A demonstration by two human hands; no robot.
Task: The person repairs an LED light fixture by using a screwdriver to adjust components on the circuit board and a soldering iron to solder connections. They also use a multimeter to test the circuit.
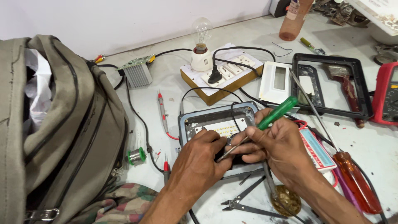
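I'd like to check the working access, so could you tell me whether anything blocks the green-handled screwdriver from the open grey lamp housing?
Nothing visible does: the right hand holds the green-handled screwdriver, its tip beside the left hand on the grey lamp housing.

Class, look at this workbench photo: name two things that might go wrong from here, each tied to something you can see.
1. The right hand drives a green-handled screwdriver toward the left hand, which steadies the open lamp housing; a slip might jab the fingers or scratch the LED board.
2. A black plug sits in the socket board close by; loose wires could possibly touch live parts.
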